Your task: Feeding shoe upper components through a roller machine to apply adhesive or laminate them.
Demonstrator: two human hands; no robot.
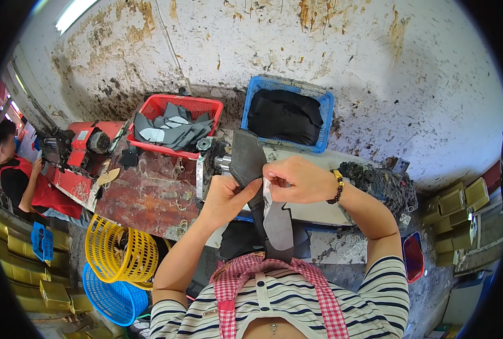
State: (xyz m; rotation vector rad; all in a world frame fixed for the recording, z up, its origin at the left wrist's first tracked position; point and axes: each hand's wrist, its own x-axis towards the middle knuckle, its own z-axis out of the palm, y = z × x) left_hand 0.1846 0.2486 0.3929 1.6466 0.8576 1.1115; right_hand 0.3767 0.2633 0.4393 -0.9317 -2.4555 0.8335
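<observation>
Left hand (224,195) is gripping a dark leather piece (246,161). Right hand (296,179) is pinching its grey lining (277,217), beneath a blue basket (326,121).

A stained workbench (150,198) runs along the wall. On it stand a red basket (175,121) of grey pieces, a blue basket (288,113) of black pieces, and a red machine (85,147) at the left end. A dark tangled heap (378,183) lies at the right.

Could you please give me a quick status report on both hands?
Left hand and right hand both gripping dark cut piece. Red basket, blue basket behind. Nothing obstructing.
</observation>
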